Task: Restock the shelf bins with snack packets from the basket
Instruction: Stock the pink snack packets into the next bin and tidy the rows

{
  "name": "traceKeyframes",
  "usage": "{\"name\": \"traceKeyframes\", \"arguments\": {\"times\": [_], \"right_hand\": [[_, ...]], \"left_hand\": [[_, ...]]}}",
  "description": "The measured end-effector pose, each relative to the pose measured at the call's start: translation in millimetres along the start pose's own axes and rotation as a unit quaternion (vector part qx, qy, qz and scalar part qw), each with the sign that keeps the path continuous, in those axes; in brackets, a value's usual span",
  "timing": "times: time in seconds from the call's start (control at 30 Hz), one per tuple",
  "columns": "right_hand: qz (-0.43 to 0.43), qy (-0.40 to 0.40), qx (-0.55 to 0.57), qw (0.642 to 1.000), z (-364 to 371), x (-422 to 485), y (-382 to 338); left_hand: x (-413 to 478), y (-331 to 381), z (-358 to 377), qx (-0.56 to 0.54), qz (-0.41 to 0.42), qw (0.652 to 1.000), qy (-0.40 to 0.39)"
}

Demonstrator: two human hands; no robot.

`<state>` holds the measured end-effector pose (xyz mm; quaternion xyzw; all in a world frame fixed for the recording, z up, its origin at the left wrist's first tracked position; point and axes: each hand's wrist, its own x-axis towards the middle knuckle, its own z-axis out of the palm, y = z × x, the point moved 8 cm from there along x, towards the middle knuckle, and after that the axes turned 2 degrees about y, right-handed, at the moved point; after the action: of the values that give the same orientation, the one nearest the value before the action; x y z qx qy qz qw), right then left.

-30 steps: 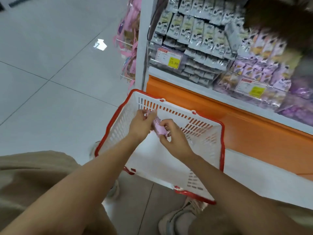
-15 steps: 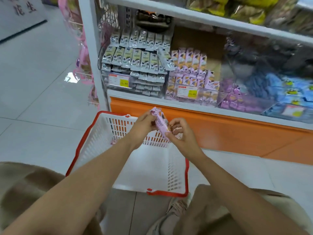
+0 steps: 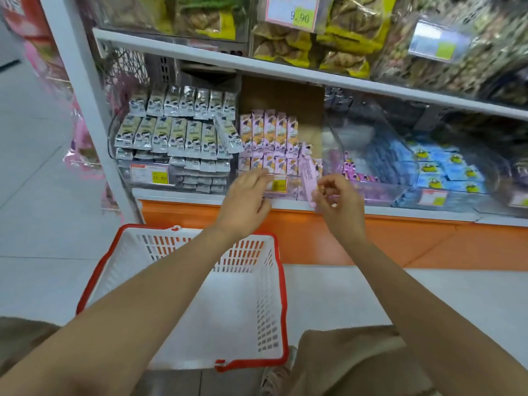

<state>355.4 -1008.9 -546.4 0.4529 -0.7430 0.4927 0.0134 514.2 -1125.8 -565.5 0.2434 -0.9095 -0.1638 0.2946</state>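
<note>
The right hand (image 3: 338, 204) pinches a pink snack packet (image 3: 309, 176) before the shelf bin (image 3: 288, 192). The left hand (image 3: 246, 199) hovers nearby, fingers loosely spread.

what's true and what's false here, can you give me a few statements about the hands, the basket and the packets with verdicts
1. The right hand pinches a pink snack packet. True.
2. The left hand holds a packet as well. False: its fingers are relaxed and hold nothing.
3. The basket is piled with packets. False: no packet shows inside it.
4. The stacked pink packets stand right of the grey packets. True.
</note>
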Motion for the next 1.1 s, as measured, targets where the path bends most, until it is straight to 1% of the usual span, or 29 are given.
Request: {"name": "traceKeyframes", "arguments": {"times": [0.1,0.2,0.3,0.43,0.5,0.63,0.93,1.1], "right_hand": [[0.014,0.022,-0.054,0.998,2.7,32.3,4.0],[0.032,0.011,-0.147,0.989,14.0,63.8,11.3],[0.034,-0.009,-0.244,0.969,24.1,89.5,18.3],[0.023,-0.031,-0.36,0.932,40.0,110.8,24.2],[0.031,-0.036,-0.375,0.926,46.5,117.5,27.7],[0.042,-0.033,-0.368,0.928,53.3,130.6,33.8],[0.026,-0.025,-0.428,0.903,56.1,146.3,36.6],[0.037,-0.077,-0.473,0.877,69.3,142.4,43.5]], "left_hand": [[7.0,-17.1,8.2,0.067,0.02,0.997,-0.035],[9.2,-29.4,17.4,0.11,0.042,0.992,-0.048],[9.0,-35.2,23.6,0.117,0.07,0.99,-0.04],[5.7,-40.1,26.7,0.117,0.103,0.987,-0.021],[4.0,-41.1,26.7,0.113,0.114,0.987,-0.016],[3.1,-43.2,29.0,0.11,0.116,0.987,-0.01],[3.1,-45.1,33.9,0.12,0.118,0.986,-0.004],[4.1,-47.3,36.3,0.104,0.118,0.987,-0.008]]}}
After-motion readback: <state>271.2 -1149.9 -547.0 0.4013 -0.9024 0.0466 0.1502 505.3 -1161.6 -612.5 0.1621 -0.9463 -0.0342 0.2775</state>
